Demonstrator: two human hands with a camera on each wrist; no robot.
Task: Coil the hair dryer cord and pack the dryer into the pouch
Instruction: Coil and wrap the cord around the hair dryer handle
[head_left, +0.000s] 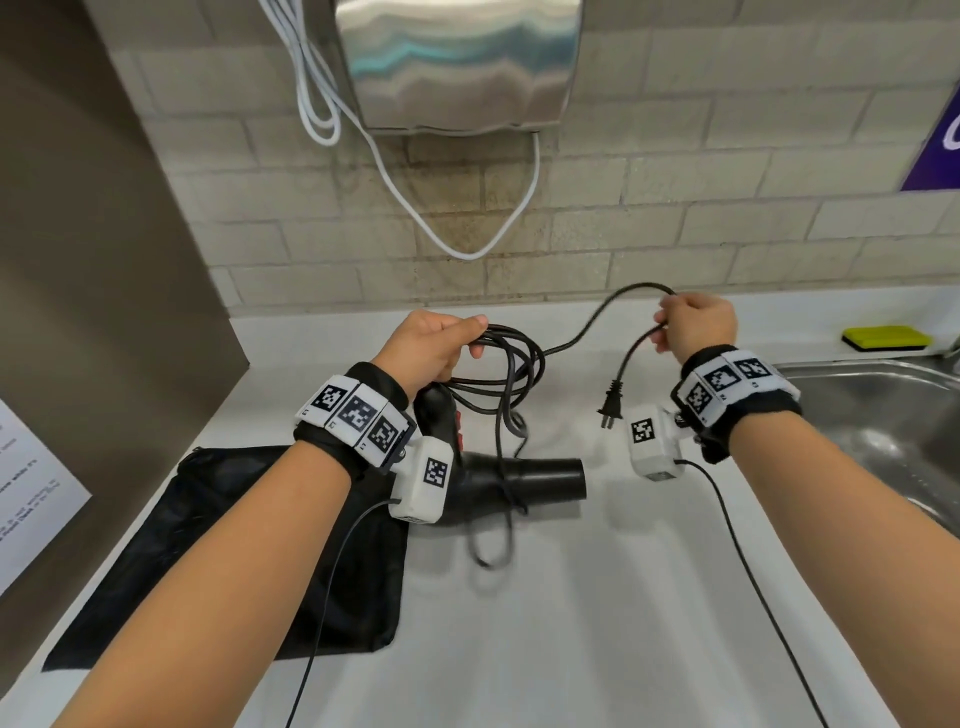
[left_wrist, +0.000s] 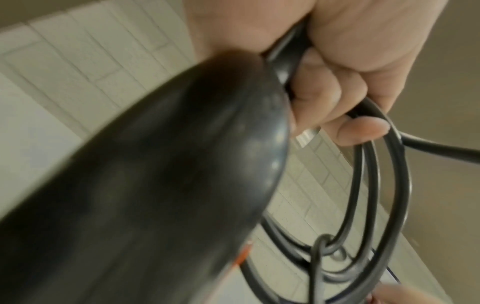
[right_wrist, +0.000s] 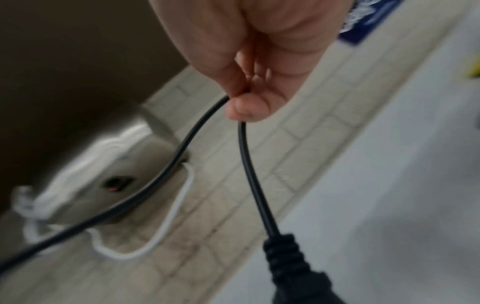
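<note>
Left hand (head_left: 435, 347) grips the cord (head_left: 511, 364) loops, right hand (head_left: 696, 326) pinches near the plug (head_left: 609, 410). Loops could slip off and tangle around the dryer (head_left: 519, 480) by the counter's (head_left: 571, 623) back edge.

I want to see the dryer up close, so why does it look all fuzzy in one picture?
Left wrist view: the hair dryer sits too near the lens, so it blurs; the cord loops look sharper. Head view: dryer clear, tiled wall lines bend.

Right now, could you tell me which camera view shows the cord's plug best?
The head view: the plug hangs whole, prongs visible, below the right hand. The right wrist view shows only its blurred black body at the frame's bottom. The left wrist view shows no plug.
</note>
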